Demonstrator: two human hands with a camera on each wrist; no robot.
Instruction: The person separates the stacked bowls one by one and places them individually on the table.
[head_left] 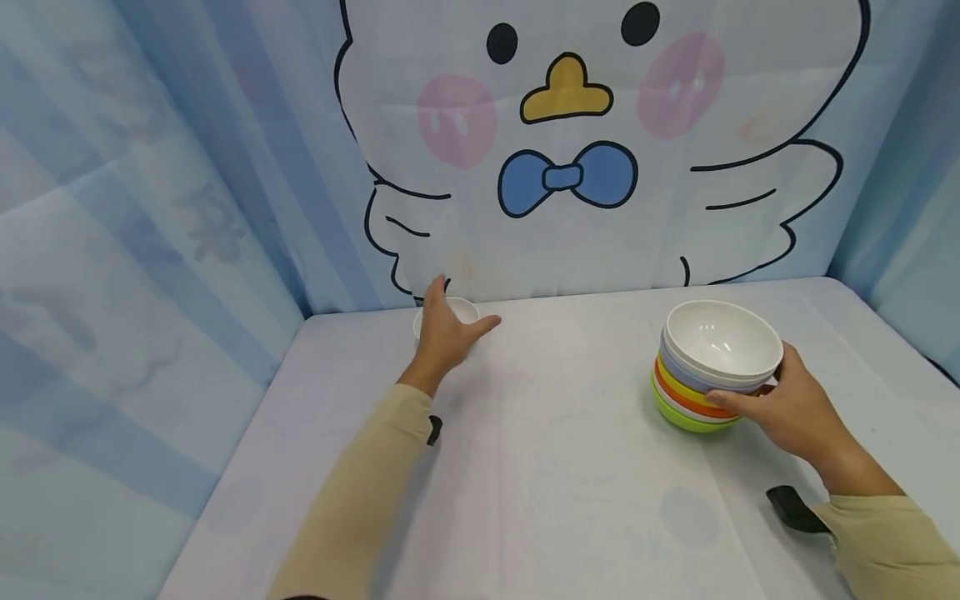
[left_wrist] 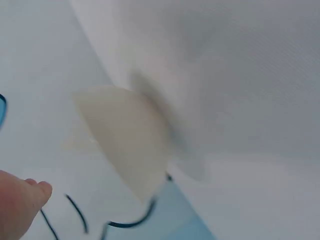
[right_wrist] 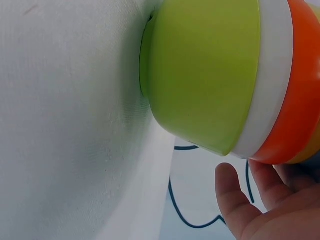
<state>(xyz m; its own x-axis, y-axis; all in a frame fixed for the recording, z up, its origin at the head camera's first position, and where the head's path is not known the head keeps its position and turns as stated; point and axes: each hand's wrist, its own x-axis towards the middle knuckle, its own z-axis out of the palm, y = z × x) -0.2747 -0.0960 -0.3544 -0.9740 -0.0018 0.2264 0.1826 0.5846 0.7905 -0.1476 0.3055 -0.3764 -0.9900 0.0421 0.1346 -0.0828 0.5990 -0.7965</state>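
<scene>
A right hand (head_left: 798, 421) grips a stack of colorful bowls (head_left: 693, 387) on the tabletop (head_left: 570, 467) as the left hand (head_left: 444, 337), spread wide, hovers at a single white bowl (head_left: 467, 311) near the back edge.

High forward-down head view, close sideways wrist views, tablecloth (head_left: 570, 467) in all

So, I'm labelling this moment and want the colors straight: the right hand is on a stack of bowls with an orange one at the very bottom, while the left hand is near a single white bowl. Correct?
Not quite: the bottom bowl is green, as the right wrist view shows. The right hand is on the stack of bowls, and the left hand is near a single white bowl.
</scene>
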